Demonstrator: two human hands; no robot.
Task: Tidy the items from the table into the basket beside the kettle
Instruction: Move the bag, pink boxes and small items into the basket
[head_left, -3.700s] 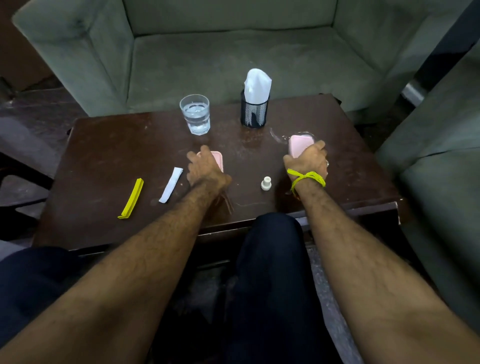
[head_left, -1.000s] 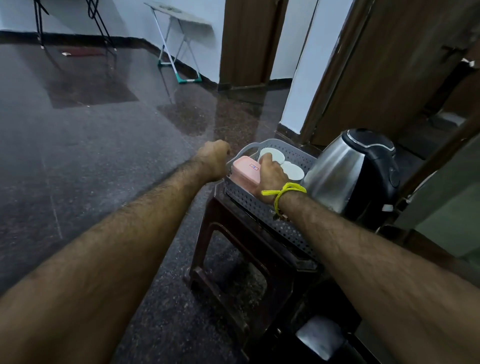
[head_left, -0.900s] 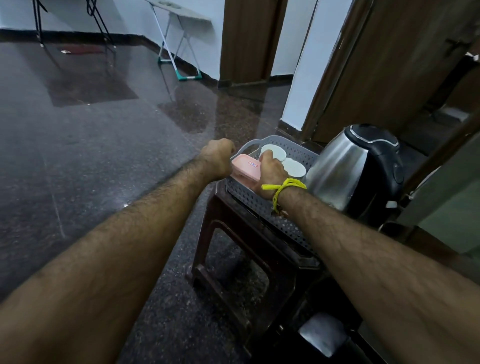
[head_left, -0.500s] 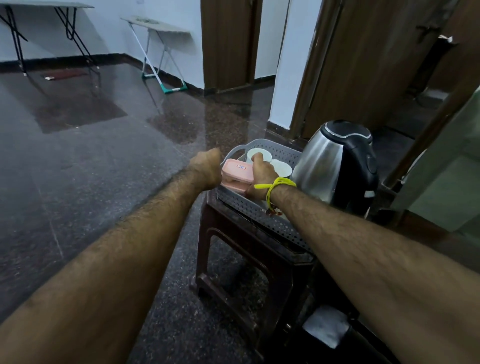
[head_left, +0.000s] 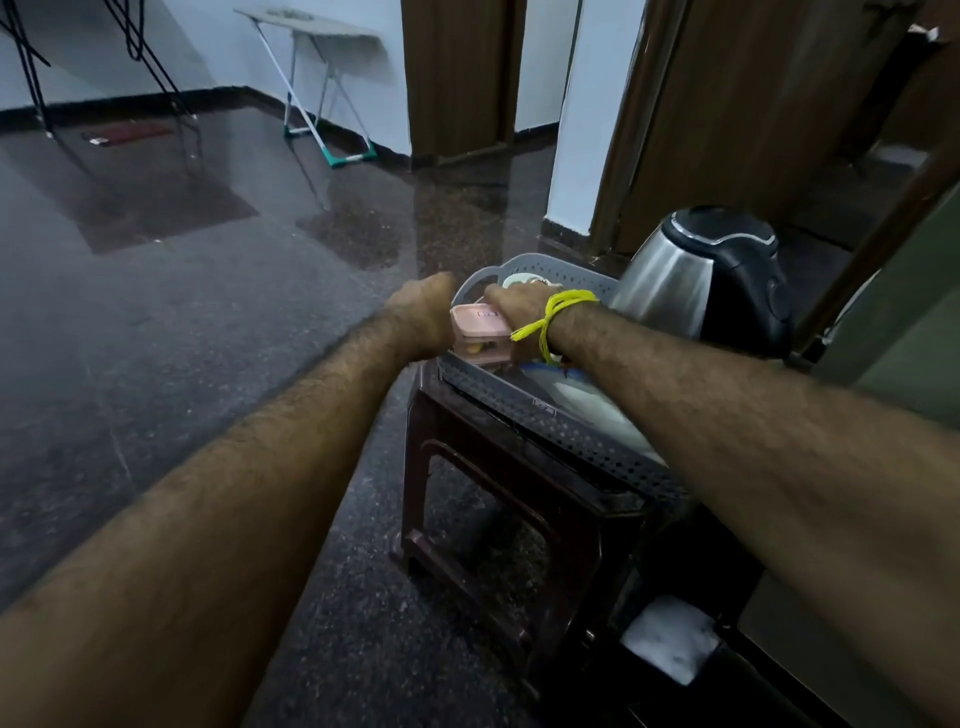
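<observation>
A grey perforated basket (head_left: 550, 418) sits on a dark brown stool (head_left: 457, 467), left of a steel and black kettle (head_left: 685, 275). Two pink boxes are stacked at the basket's left end, the upper pink box (head_left: 477, 318) over the lower pink box (head_left: 483, 354). My left hand (head_left: 423, 310) is closed against their left side, its fingers hidden. My right hand (head_left: 517, 306), with a yellow thread at the wrist, grips the upper box from the right. White round lids (head_left: 514, 280) lie in the basket beyond my right hand.
Dark polished floor spreads to the left. A folding stand (head_left: 322, 78) leans at the far wall. Brown door frames (head_left: 457, 78) and a white pillar (head_left: 587, 104) rise behind the stool. Something white (head_left: 670, 644) lies low on the right.
I have gone from the low table to the stool, carrying the pink boxes. In the last second both hands stay at the basket's left end and the boxes sit stacked one over the other.
</observation>
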